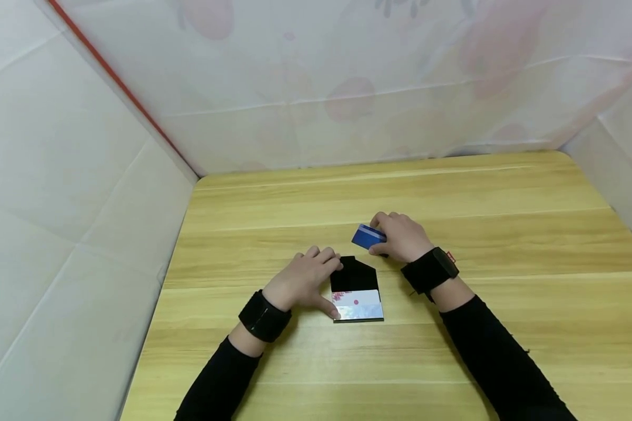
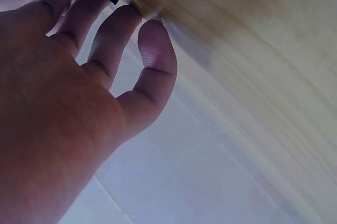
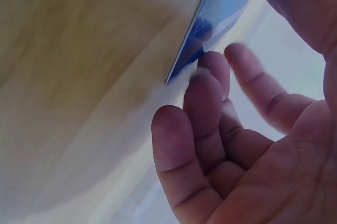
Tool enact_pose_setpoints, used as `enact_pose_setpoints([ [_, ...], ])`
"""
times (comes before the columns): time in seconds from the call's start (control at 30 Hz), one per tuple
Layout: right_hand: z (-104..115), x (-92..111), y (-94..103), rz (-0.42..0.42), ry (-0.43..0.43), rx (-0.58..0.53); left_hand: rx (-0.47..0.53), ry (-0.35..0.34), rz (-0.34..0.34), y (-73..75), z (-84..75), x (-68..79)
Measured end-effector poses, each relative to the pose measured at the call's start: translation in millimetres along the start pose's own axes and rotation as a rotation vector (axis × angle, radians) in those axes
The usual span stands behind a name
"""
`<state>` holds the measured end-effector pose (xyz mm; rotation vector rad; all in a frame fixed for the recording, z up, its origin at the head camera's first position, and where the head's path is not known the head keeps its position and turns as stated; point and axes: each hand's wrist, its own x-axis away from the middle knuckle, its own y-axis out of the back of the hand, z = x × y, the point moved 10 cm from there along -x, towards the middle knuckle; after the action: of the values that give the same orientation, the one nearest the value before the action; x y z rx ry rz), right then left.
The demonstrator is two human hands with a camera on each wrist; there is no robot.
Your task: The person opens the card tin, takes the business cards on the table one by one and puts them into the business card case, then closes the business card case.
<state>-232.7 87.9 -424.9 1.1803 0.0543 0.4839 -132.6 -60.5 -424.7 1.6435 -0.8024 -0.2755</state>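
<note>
A black card case [image 1: 354,275] lies with its flap raised on the wooden table in the head view. In its lower part sits a white card [image 1: 355,298] with pink and pale blue print. My left hand [image 1: 306,279] holds the case along its left side, thumb at the lower corner and curved fingers by the flap. Above and to the right of the case, my right hand [image 1: 400,237] pinches a blue card [image 1: 367,236] with a pale stripe. The right wrist view shows this card's glossy face [image 3: 224,10] beside the fingertips.
The light wooden table [image 1: 505,234] spreads around both hands. Behind it hangs a pale cloth wall [image 1: 305,88] with faint pink shapes, and another white wall [image 1: 84,222] stands along the left edge. Each wrist wears a black band [image 1: 265,316].
</note>
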Motion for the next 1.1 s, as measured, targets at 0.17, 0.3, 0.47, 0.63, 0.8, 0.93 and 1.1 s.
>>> enact_pose_setpoints([
  [0.17, 1.0, 0.2, 0.9, 0.02, -0.005, -0.025, 0.015, 0.002, -0.002, 0.7, 0.8, 1.7],
  [0.3, 14.9, 4.1, 16.2, -0.093, 0.1, -0.002, 0.013, 0.0, -0.006, 1.3, 0.6, 2.4],
  [0.47, 36.9, 13.9, 44.9, -0.298, 0.258, 0.008, 0.019, -0.004, -0.005, 1.1, 0.5, 2.3],
  [0.63, 48.7, 21.1, 61.2, -0.373, 0.32, -0.072, 0.019, -0.005, -0.002, 0.7, 1.9, 2.1],
  [0.8, 48.7, 23.3, 67.9, -0.399, 0.334, -0.126, 0.026, -0.005, 0.001, 0.0, 2.5, 1.9],
  [0.93, 51.9, 25.1, 71.5, -0.412, 0.398, -0.203, 0.03, 0.0, -0.004, 1.4, 4.0, 2.7],
  [1.1, 59.6, 26.0, 66.0, -0.296, 0.465, -0.29, 0.033, -0.001, -0.005, 1.4, 3.9, 3.7],
])
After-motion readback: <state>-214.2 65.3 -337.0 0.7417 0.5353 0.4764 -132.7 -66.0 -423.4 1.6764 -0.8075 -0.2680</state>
